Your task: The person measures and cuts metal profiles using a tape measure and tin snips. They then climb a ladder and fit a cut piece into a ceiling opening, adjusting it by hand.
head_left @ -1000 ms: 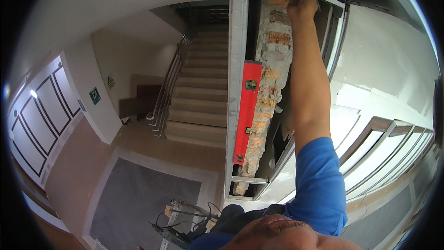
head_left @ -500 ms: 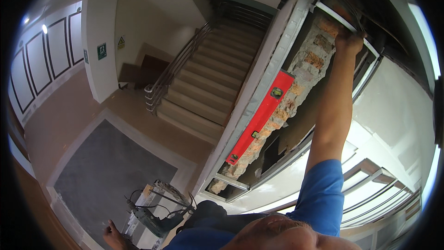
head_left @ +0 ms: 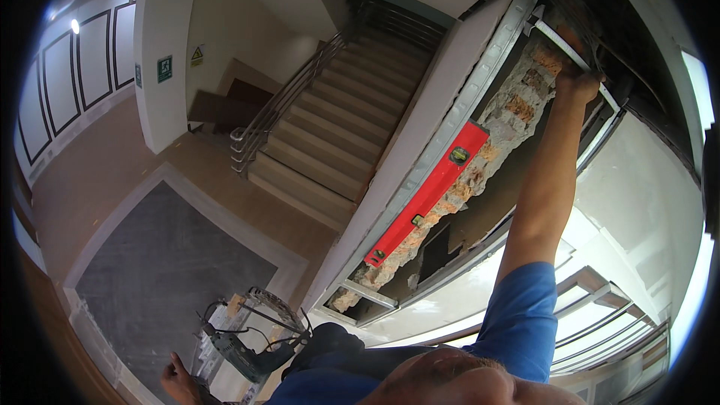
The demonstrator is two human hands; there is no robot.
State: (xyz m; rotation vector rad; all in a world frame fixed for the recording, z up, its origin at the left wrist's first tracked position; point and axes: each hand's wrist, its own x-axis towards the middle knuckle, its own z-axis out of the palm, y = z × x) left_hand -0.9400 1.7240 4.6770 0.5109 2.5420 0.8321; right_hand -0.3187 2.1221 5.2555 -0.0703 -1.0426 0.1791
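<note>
My right hand is raised at the upper right, its fingers wrapped over a light metal crossbar of the wall frame. Below and left of it, a red spirit level lies slantwise along a galvanized metal stud; neither hand touches it. Rough brick and mortar shows inside the frame opening. Low at the left is my left hand, empty, with the thumb apart from the fingers. A corded power drill is near it, lower down.
A staircase with metal handrails rises beyond the frame. A dark grey floor panel lies at the left. Loose cables hang above my right hand. A metal railing runs at the lower right.
The view has shifted slightly, so the frame and level appear a little further right. My right hand stays on the crossbar. My left hand has moved only slightly.
</note>
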